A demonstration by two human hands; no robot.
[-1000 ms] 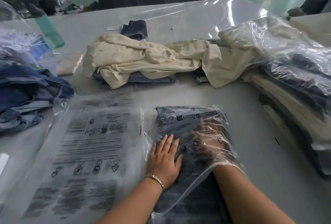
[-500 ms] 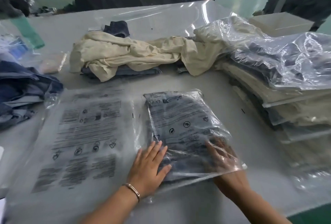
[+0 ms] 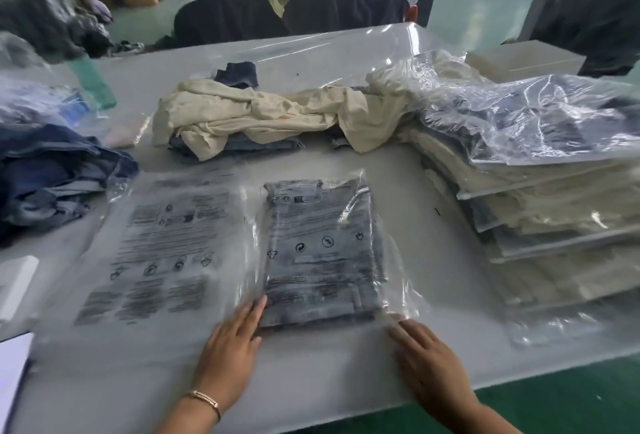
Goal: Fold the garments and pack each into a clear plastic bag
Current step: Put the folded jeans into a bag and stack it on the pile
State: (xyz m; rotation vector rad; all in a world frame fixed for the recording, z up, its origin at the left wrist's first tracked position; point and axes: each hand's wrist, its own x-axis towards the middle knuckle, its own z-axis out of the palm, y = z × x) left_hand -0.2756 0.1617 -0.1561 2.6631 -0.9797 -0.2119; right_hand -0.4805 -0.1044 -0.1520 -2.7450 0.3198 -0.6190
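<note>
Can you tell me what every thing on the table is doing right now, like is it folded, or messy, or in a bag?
Dark garment: folded, inside a clear bag.
Printed bags: empty, lying flat.
Cream garment: crumpled, unbagged.
Blue garments: loose heap, unbagged.
Bagged stack: packed, piled up.
Left hand: flat, open, at the bag's near left corner.
Right hand: flat, open, at the bag's near right corner.

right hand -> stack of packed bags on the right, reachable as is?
Probably yes. The right hand lies flat at the near right corner of the bagged dark garment, holding nothing, and the bare table between it and the stack of packed bags has nothing in the way.
</note>
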